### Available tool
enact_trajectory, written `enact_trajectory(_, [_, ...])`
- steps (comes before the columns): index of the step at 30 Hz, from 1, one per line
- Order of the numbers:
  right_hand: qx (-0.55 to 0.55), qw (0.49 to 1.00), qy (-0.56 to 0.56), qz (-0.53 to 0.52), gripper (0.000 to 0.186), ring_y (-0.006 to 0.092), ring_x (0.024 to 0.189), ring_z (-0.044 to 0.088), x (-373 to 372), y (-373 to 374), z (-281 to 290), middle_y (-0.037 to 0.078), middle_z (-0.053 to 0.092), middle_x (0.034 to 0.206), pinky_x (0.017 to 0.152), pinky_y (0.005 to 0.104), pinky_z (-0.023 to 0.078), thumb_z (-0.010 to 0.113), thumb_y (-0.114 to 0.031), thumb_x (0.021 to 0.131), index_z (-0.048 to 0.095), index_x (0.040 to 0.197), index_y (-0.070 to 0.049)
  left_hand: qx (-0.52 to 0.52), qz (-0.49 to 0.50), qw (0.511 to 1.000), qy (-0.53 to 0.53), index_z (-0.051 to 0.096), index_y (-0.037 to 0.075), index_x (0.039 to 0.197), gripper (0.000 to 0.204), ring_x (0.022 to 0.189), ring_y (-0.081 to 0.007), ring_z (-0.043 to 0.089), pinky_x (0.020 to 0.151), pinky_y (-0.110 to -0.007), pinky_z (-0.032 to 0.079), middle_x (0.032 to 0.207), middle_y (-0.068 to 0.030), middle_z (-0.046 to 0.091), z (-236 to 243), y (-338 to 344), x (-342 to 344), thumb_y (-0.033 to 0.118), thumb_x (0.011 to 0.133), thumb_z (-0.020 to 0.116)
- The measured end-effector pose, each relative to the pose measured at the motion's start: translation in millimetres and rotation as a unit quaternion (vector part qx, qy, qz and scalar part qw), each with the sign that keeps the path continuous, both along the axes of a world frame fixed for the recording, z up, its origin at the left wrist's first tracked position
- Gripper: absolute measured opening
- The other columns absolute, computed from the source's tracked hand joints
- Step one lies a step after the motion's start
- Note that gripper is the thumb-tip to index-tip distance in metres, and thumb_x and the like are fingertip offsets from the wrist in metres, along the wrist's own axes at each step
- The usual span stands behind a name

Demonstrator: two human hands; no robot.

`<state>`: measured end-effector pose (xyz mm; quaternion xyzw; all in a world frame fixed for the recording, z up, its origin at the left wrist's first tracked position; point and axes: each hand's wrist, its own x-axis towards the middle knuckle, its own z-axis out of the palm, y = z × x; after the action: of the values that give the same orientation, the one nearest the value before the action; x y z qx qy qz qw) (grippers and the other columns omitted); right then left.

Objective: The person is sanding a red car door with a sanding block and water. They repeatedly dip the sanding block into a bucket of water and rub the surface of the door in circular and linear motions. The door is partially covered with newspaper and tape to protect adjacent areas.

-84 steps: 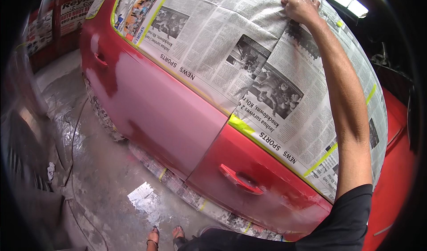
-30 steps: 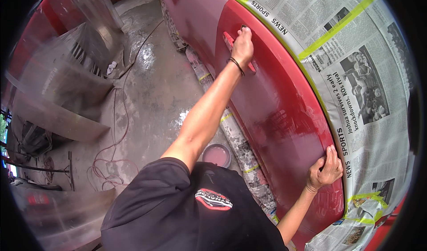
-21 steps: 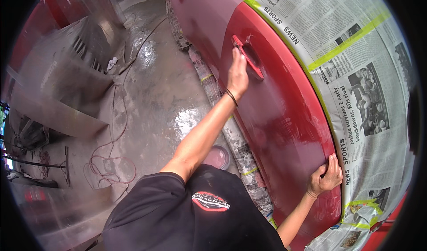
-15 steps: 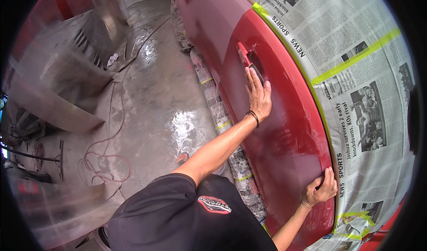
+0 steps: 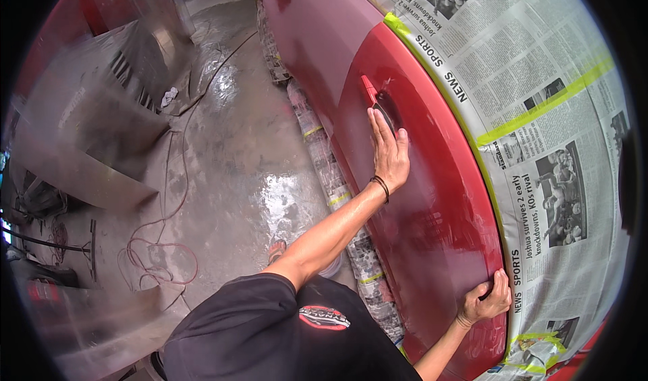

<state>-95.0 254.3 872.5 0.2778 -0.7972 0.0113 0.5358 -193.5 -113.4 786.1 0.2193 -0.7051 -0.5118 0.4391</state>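
The left hand [image 5: 390,155] lies against the red door [image 5: 422,239] right at the handle [image 5: 368,89], its fingers straight and near together with the thumb apart. A dark pad [image 5: 384,116] shows between them and the handle; from here I can't tell whether they are clamped on it. The right hand [image 5: 487,298] is well apart from the handle, braced on the door's upper edge just beside the newspaper [image 5: 574,280], fingers bent, thumb clear of them, nothing to be seen in between. Around the handle the door is dull in some patches and shiny in others. I'd take this for rubbing down the paint by the handle. If so, the next move calls for light, even strokes along the handle and around its recess, the right hand serving as a prop, without scuffing the green tape [image 5: 398,29] beyond the handle.
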Motion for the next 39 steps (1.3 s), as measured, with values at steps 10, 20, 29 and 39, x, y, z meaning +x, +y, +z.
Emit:
enact_trajectory(10, [0.003, 1.000, 0.007, -0.007, 0.026, 0.0212, 0.104, 0.066, -3.1, -3.2, 0.1, 0.003, 0.074, 0.119, 0.095, 0.0382, 0.046, 0.053, -0.016, 0.102, 0.070, 0.120, -0.008, 0.048, 0.006, 0.994, -0.097, 0.009, -0.002, 0.165, 0.078, 0.160, -0.0391, 0.010, 0.126, -0.062, 0.010, 0.173, -0.0226, 0.009, 32.2, -77.0, -18.8, 0.049, 0.110, 0.031])
enact_trajectory(20, [-0.015, 1.000, 0.002, -0.005, 0.026, 0.0203, 0.106, 0.066, -0.7, -0.7, -4.1, 0.003, 0.075, 0.120, 0.095, 0.0377, 0.046, 0.056, -0.012, 0.099, 0.072, 0.118, -0.008, -0.244, 0.060, 0.894, -0.370, 0.030, -0.002, 0.160, 0.070, 0.155, -0.0355, 0.030, 0.124, -0.066, 0.017, 0.169, -0.0184, 0.030, 57.6, -110.8, -5.2, 0.046, 0.110, 0.031])
enact_trajectory(29, [-0.031, 1.000, 0.003, 0.002, 0.023, 0.0195, 0.100, 0.065, 0.6, -4.3, 1.9, 0.001, 0.077, 0.117, 0.092, 0.0348, 0.045, 0.058, -0.011, 0.098, 0.072, 0.117, -0.010, -0.346, 0.052, 0.859, -0.373, 0.036, -0.002, 0.156, 0.066, 0.154, -0.0347, 0.032, 0.124, -0.064, 0.020, 0.167, -0.0174, 0.034, 60.0, -114.4, 4.9, 0.044, 0.110, 0.033])
enact_trajectory(39, [-0.046, 0.999, -0.012, 0.009, 0.027, 0.0196, 0.101, 0.065, 3.6, 0.6, -0.3, -0.001, 0.077, 0.118, 0.092, 0.0358, 0.046, 0.060, -0.006, 0.093, 0.073, 0.116, -0.011, -0.309, -0.014, 0.918, -0.249, 0.028, -0.005, 0.161, 0.068, 0.160, -0.0376, 0.017, 0.128, -0.059, 0.012, 0.170, -0.0234, 0.022, 19.5, 33.3, 68.8, 0.038, 0.109, 0.039])
